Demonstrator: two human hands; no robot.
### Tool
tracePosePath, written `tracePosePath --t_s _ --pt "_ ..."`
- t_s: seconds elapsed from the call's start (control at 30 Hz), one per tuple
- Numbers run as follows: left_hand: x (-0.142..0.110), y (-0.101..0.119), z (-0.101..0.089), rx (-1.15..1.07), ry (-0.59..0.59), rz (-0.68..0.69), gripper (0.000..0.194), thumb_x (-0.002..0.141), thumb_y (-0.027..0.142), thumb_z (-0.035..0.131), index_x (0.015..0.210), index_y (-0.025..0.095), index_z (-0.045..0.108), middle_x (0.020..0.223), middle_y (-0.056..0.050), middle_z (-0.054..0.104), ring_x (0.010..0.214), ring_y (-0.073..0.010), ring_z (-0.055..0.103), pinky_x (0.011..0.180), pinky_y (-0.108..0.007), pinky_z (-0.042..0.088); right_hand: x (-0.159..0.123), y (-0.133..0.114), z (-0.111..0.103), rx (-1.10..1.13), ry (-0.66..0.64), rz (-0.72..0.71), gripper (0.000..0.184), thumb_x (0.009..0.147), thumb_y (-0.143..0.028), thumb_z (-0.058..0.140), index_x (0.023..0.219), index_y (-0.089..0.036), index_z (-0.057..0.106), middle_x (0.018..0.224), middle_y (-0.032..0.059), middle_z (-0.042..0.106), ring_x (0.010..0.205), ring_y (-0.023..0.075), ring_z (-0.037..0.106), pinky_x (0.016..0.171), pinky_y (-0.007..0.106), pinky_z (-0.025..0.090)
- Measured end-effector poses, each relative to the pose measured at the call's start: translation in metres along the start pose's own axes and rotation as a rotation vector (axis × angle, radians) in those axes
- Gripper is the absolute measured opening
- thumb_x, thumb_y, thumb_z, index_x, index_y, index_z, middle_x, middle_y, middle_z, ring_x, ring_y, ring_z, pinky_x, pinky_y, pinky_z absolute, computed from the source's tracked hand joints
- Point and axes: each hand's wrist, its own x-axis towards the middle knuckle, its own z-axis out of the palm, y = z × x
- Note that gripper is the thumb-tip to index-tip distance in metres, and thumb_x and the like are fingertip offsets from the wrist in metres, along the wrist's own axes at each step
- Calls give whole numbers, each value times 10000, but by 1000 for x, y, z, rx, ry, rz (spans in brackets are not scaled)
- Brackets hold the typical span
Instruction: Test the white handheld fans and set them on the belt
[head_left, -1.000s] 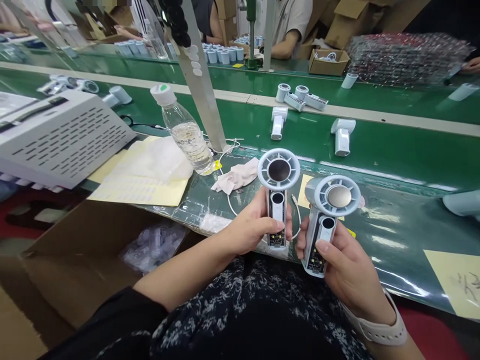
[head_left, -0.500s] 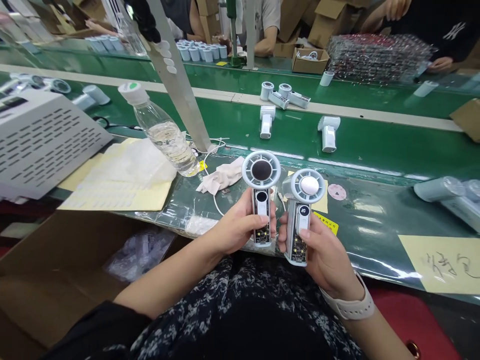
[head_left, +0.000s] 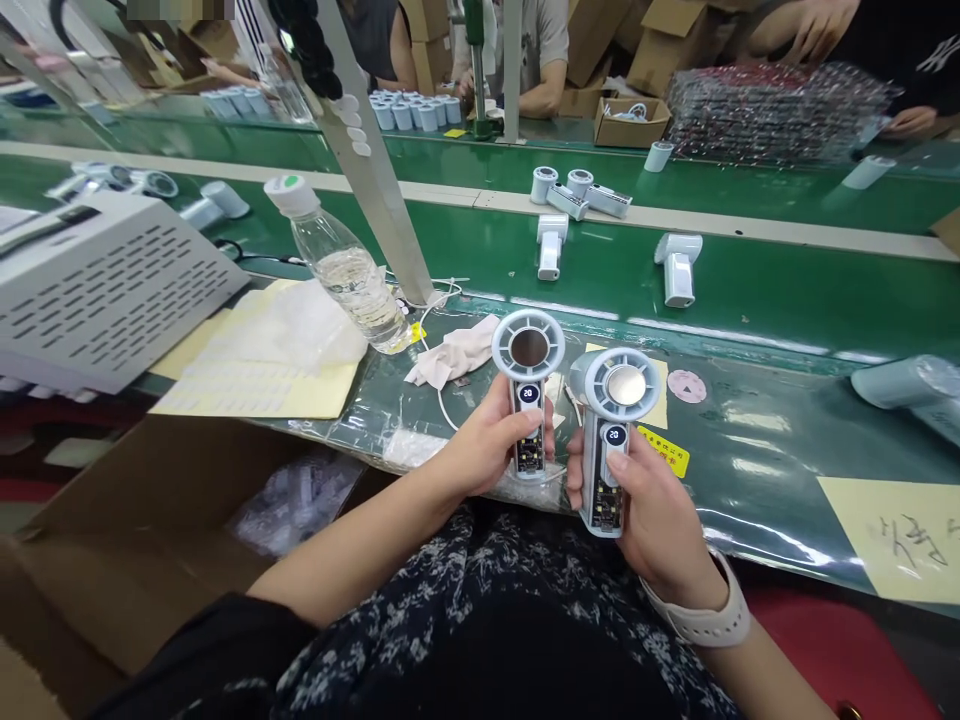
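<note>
Handheld fans (head_left: 529,375) look light, fragile; left hand (head_left: 484,445), right hand (head_left: 660,510) close fingers round clear handles (head_left: 604,490) beside green conveyor belt (head_left: 772,300)

Left fan display (head_left: 528,394) and right fan display (head_left: 616,435) read 20; black shirt (head_left: 926,30) shows NY

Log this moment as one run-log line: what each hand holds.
left hand: white clear-bodied handheld fan | right hand: second such fan | displays: both read 20

Left fan (head_left: 528,395), right fan (head_left: 615,436): upright, displays reading 20
</note>
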Motion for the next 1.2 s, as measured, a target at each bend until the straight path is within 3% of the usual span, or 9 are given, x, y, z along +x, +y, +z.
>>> tracePosePath --t_s 0.17,0.5,0.67,0.87,1.03,1.2 --pt "-1 -4 -6 56 -63 19 443 821 429 748 1079 214 459 862 29 572 657 -120 600 656 -314 525 -2 1 -2 -38 -55 -42 256 900 -464 697 1005 -231 685 776 19 683 637 150 610 579 279 530" --pt "-1 -2 -3 71 -35 -5 454 824 441 736 1080 212 439 893 18 563 666 -132 593 644 -326 521 1 3 -2 13 0 -12 295 857 -470 721 1022 -227 688 823 19 697 681 163 630 645 304 551" --pt "-1 -1 -3 66 -26 -9 388 827 391 713 1061 219 456 876 13 556 643 -140 578 632 -344 518 1 3 -2 -21 29 1 273 860 -470 709 964 -220 677 730 14 687 584 148 614 555 281 519" --pt "-2 2 -1 81 -26 -20 375 820 391 715 1040 216 468 870 2 581 672 -163 614 695 -389 541 0 2 -1 -39 14 -19 268 856 -466 715 950 -217 687 719 20 691 589 144 606 552 273 513" --pt "-2 2 -3 186 52 -37 370 811 369 726 1024 186 484 886 -29 643 662 -173 670 672 -356 526 3 3 -3 -31 60 -10 264 851 -459 712 917 -212 643 662 -3 663 493 117 569 471 245 465" --pt "-2 2 -5 247 181 -99 613 723 393 836 1149 200 440 873 -35 679 584 -168 668 568 -310 512 5 -1 -3 101 90 -3 316 845 -511 719 969 -235 626 804 14 716 489 115 582 420 236 450"
